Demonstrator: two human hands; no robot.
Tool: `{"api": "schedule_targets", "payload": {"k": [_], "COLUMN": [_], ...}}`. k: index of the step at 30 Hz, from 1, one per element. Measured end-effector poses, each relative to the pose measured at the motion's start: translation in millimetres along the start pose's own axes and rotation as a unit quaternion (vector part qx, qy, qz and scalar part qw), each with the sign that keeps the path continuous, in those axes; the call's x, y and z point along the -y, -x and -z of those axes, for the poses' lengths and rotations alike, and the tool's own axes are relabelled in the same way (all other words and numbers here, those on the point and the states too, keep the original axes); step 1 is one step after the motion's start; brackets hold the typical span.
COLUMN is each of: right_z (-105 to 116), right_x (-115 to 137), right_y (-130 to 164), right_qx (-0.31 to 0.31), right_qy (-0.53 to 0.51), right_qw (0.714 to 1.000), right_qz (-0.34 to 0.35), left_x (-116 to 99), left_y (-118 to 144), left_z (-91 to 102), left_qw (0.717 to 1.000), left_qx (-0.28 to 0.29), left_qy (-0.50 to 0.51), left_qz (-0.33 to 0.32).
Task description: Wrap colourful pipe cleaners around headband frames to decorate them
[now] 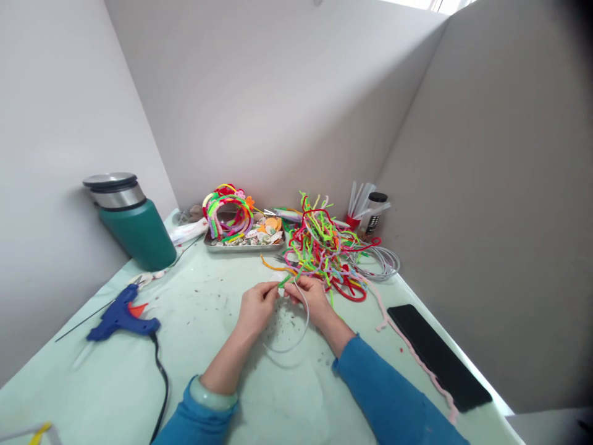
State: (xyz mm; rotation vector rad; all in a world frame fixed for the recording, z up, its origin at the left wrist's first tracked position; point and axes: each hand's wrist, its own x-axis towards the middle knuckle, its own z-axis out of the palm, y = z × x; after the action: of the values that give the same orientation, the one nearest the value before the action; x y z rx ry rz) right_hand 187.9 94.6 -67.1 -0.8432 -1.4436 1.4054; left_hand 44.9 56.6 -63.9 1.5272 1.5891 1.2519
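Note:
My left hand (256, 307) is closed, with thumb and fingers pinching a short green pipe cleaner (285, 280). Close beside it on the right, my right hand (314, 300) pinches at the same pipe cleaner and a thin whitish hoop (306, 327). The hoop curves down from the fingers over the table. How the green strand lies around the hoop is hidden by my fingertips. Just beyond the hands lies a large tangle of coloured pipe cleaners (319, 238), with an orange strand (273, 266) reaching out to the left.
A metal tray (245, 248) carries small cut pieces and a stack of colourful wrapped hoops (227, 213). Left are a green bottle (136, 228) and a blue glue gun (121, 315) with its cord. Right are plain hoops (386, 264), a black-lidded jar (373, 216) and a black phone-like slab (435, 355).

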Motion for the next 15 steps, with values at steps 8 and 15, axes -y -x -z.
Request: {"api": "schedule_targets", "payload": {"k": [8,15], "right_z": [-0.2,-3.3], "right_x": [-10.1,-15.0], "right_y": [-2.8,-2.8], "right_qx": [-0.015,-0.003], "right_qy": [0.011,-0.009], "right_qw": [1.0,1.0], "right_qz": [-0.001,0.0], "left_x": [-2.8,-4.9], "left_y": [1.5,4.3], "left_z": [1.7,0.6], "left_qw": [0.994,0.988], "left_qx": [-0.001,-0.001], "left_qy": [-0.102,-0.147], "left_qz": [-0.049,-0.05]}}
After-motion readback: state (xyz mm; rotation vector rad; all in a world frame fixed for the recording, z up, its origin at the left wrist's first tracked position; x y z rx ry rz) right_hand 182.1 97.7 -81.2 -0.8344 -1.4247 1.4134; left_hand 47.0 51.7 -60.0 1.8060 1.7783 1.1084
